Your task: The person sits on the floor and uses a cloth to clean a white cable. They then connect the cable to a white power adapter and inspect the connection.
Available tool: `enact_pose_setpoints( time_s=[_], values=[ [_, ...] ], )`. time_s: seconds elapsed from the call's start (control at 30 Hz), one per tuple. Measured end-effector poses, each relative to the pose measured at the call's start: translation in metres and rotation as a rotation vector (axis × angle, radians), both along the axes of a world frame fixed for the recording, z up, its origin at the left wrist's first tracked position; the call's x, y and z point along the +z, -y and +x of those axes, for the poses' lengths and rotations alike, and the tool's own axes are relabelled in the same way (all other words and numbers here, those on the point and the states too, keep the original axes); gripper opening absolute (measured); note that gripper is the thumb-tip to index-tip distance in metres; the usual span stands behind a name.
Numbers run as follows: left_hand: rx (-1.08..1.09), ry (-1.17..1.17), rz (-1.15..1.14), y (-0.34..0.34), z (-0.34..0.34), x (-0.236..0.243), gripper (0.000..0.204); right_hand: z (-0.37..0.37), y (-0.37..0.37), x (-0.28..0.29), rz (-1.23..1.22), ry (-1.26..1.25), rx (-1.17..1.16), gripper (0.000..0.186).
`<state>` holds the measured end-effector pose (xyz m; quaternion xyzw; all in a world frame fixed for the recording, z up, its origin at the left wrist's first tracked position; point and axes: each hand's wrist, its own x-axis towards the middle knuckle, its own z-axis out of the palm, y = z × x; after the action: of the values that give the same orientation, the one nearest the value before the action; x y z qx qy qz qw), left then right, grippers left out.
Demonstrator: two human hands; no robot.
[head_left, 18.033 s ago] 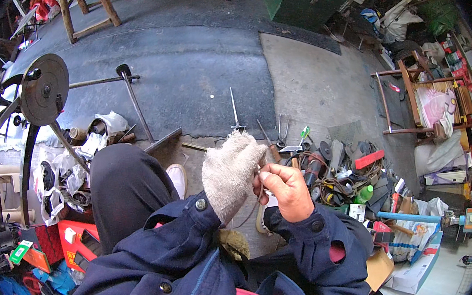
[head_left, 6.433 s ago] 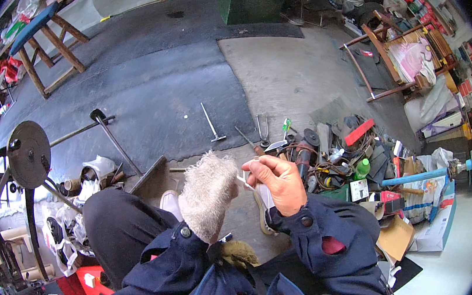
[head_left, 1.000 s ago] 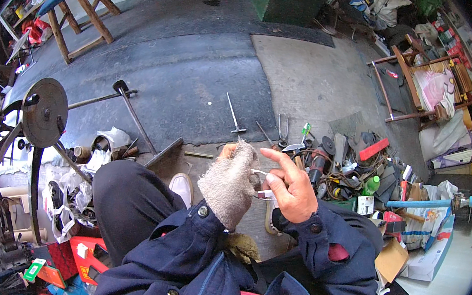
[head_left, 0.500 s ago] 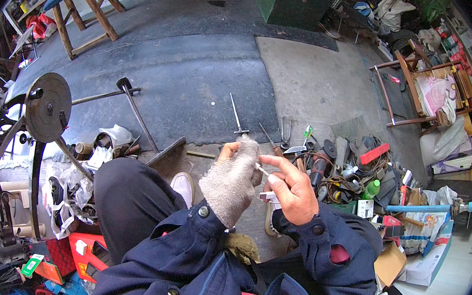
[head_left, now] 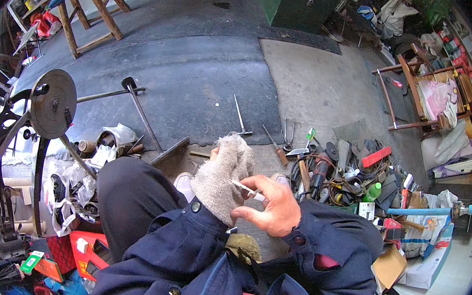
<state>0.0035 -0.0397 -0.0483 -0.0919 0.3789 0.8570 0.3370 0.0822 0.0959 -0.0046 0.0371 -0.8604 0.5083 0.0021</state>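
Fuzzy cloth [head_left: 217, 184] over the left hand [head_left: 214, 154], in front of the body.
Left fingers are mostly hidden, so I cannot tell their hold; the right hand [head_left: 274, 206] has its thumb apart from its bent fingers, a slim white piece [head_left: 258, 196] against them, pinched or not I can't tell. Fine handwork, it seems, probably calling next for a steady cloth and careful fingertips.
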Motion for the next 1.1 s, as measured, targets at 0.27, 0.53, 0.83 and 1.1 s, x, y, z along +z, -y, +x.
enact_pose_setpoints(
  time_s=[0.27,0.53,0.83,1.1],
  values=[
    [0.058,0.218,0.392,-0.015,0.003,-0.041,0.027,0.003,0.001,-0.005,-0.089,0.149,-0.092,0.012],
    [0.145,-0.161,-0.066,-0.023,0.012,-0.041,0.03,-0.007,-0.028,0.01,-0.961,0.264,-0.467,0.012],
    [-0.054,-0.397,-0.307,-0.013,0.017,-0.038,0.009,-0.006,-0.014,0.034,-0.71,0.197,-0.466,0.013],
    [0.102,-0.597,0.128,-0.035,0.004,-0.034,0.035,-0.006,0.003,0.04,-0.293,0.109,-0.055,0.021]
  ],
)
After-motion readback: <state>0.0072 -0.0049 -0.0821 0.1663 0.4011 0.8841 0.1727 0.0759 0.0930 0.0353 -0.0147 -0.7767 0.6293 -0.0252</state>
